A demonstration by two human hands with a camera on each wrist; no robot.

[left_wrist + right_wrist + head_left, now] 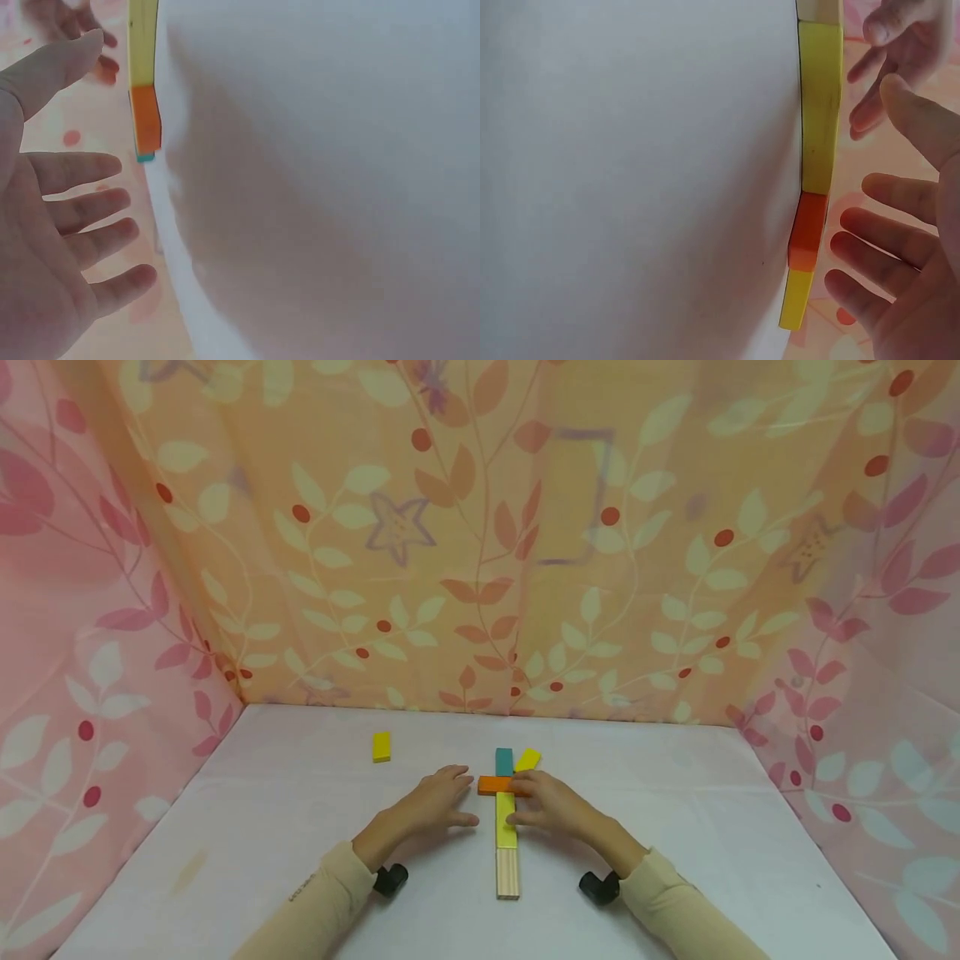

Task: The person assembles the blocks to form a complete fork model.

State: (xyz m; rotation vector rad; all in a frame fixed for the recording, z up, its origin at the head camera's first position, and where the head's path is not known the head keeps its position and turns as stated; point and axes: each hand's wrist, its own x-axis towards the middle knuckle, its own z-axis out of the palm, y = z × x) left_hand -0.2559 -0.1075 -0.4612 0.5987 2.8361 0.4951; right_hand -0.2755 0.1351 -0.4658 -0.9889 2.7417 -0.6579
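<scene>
On the white table several wooden blocks lie in a line: a plain wood block (507, 874) nearest, a yellow block (506, 820) beyond it, then an orange block (492, 786) set crosswise and a teal block (504, 762) behind. Another yellow block (528, 758) lies slanted beside the teal one. My left hand (435, 802) is to the left of the line, fingers spread and holding nothing. Over the orange block's right end, my right hand (551, 802) has its fingers extended and partly hides that end. The right wrist view shows its fingers (885, 232) loosely spread, gripping nothing.
A separate yellow block (382, 747) lies at the back left of the table (247, 827). Flowered cloth (480, 527) hangs behind and along both sides. Black devices (392, 880) show at both wrists, below the sleeve cuffs.
</scene>
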